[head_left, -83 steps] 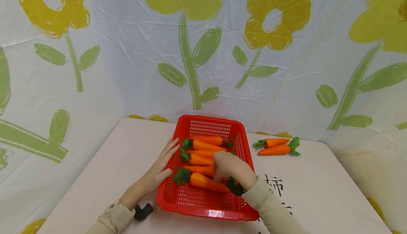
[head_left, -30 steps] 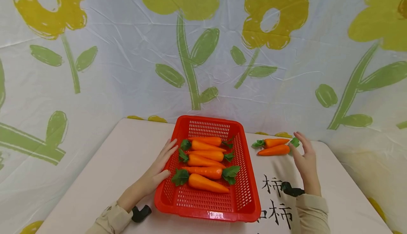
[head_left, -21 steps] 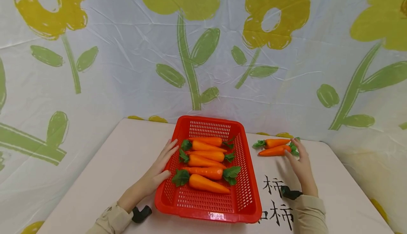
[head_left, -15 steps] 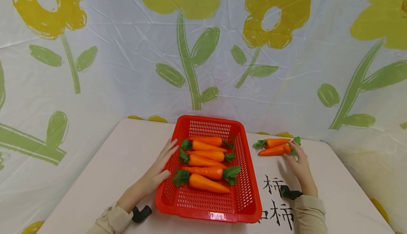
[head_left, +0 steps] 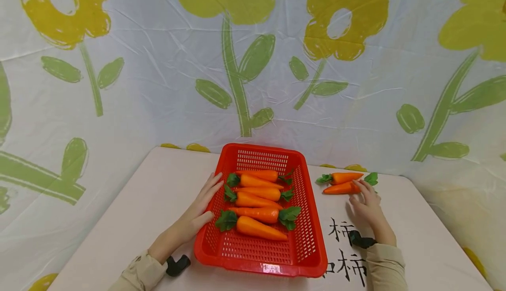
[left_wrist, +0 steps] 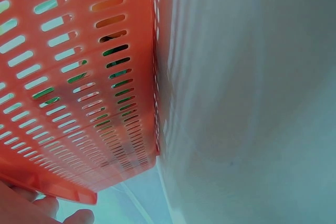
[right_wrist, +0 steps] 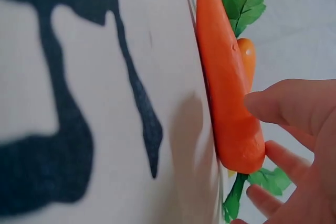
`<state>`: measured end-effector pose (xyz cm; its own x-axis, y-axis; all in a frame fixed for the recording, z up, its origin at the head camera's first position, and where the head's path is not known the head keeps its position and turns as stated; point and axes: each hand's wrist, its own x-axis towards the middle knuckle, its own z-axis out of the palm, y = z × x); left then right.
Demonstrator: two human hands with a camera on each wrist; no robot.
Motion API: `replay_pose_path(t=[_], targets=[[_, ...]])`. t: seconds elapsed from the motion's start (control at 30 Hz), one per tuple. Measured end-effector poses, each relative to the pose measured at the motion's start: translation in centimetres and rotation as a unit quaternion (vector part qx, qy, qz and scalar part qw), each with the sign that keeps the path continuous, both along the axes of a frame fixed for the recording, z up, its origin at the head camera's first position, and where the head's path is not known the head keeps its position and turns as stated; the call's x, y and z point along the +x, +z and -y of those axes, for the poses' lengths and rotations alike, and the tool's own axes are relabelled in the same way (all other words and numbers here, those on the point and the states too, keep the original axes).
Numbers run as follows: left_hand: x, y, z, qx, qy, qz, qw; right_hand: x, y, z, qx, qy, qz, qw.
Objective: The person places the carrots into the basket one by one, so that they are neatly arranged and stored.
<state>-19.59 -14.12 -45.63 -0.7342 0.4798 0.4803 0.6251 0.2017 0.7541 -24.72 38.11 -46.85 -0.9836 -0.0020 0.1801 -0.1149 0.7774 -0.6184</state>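
A red perforated plastic basket [head_left: 272, 266] stands in the middle of the table with several orange carrots [head_left: 258, 214] lying crosswise in it. My left hand [head_left: 193, 216] rests along its left rim, fingers extended; in the left wrist view only a few fingertips [left_wrist: 47, 205] show under the rim. To the right of the basket lie two more carrots, a rear one [head_left: 345, 177] and a front one [head_left: 339, 189]. My right hand [head_left: 369, 207] is over the thick end of the front carrot [right_wrist: 228, 82], fingers spread and bent a little around it, without a visible grip.
The pale table [head_left: 146, 203] carries black brushed characters [head_left: 348, 267] to the right of the basket. A white cloth [head_left: 158, 84] printed with yellow flowers hangs behind and at the sides. Black wrist devices [head_left: 178, 264] sit at both cuffs.
My right hand has left the carrots in the basket and moved right to the two outside ones, lowering onto the front one's thick end. My left hand stays at the rim.
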Motion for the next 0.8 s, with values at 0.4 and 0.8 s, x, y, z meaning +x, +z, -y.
replay_pose_path(t=[0.4,0.8], targets=[[-0.21,-0.22,0.03,-0.005,0.002,0.005,1.0000,0.16,0.76,0.45,0.056,-0.053,0.072,0.9944],[-0.19,-0.21,0.01,-0.004,0.006,0.001,1.0000,-0.19,0.77,-0.05,0.037,-0.035,0.086,0.9950]])
